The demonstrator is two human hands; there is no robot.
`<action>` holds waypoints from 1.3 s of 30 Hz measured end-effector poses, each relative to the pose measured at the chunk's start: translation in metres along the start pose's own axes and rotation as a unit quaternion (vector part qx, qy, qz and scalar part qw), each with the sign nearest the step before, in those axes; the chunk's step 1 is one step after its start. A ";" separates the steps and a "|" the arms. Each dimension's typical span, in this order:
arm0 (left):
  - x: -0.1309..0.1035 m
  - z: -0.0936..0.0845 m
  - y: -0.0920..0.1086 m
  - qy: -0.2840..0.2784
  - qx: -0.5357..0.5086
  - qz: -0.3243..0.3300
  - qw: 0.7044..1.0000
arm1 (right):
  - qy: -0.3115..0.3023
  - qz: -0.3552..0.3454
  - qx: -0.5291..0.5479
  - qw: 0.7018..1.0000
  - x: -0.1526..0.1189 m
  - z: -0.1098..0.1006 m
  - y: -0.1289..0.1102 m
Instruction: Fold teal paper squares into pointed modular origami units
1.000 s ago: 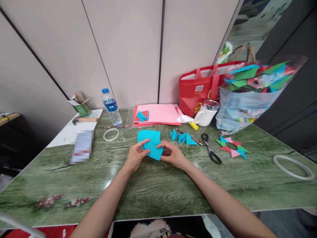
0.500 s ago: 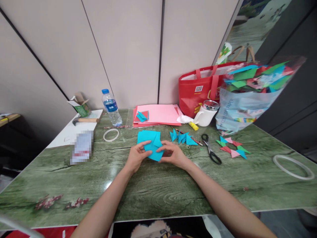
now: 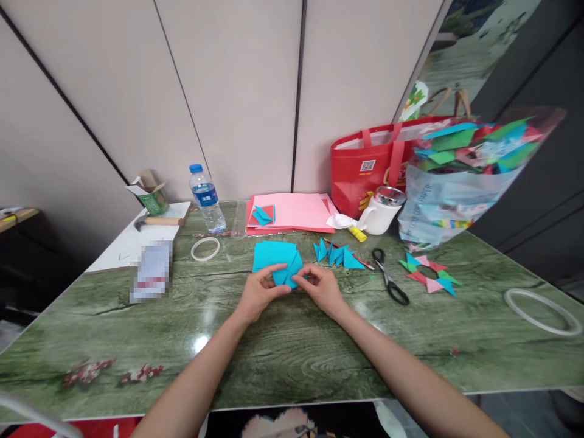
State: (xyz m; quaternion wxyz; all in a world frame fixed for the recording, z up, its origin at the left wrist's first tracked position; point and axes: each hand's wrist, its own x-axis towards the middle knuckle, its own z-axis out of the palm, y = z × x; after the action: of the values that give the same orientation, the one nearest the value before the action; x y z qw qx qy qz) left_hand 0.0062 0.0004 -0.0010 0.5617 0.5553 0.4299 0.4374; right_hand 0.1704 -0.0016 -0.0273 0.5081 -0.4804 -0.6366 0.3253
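Blue paper sheet (image 3: 283,277): edges partly hidden by left hand (image 3: 261,296) and right hand (image 3: 323,291), underside out of sight. It covers part of the blue stack (image 3: 269,250). Packet (image 3: 152,271) pixelated, print unreadable. Red tote bag (image 3: 347,176) partly blocked by white mug (image 3: 383,217) and plastic bag (image 3: 433,207); its QR code (image 3: 367,165) too small to read. Forearms (image 3: 191,371) and printed shirt (image 3: 278,421) cut by bottom edge.
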 end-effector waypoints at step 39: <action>0.003 0.001 -0.014 0.015 -0.085 -0.019 0.996 | -0.007 -0.053 0.008 0.999 0.002 -0.004 -0.002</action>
State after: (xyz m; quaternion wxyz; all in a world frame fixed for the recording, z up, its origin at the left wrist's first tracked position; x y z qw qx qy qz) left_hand 0.0079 0.0029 -0.0145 0.6085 0.4905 0.4105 0.4697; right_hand 0.1736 -0.0011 -0.0234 0.5237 -0.4395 -0.6624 0.3064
